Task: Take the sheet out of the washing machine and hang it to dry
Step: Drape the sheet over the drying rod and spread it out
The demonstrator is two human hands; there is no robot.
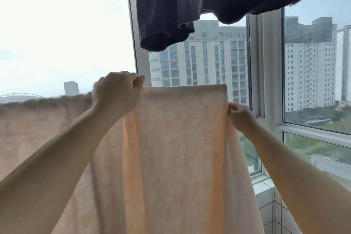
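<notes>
A pale orange sheet (178, 138) with a faint light pattern hangs in front of me, draped over something along its top edge, which runs from the far left to the middle of the view. My left hand (115, 91) grips the sheet's top edge near the centre. My right hand (240, 116) pinches the sheet's right side edge a little lower. What the sheet hangs on is hidden by the cloth. The washing machine is out of view.
Dark navy clothes (209, 2) hang overhead, just above the sheet. White window frames (266, 66) and glass stand behind, with tall buildings outside. A white tiled ledge (266, 192) sits at lower right under the window.
</notes>
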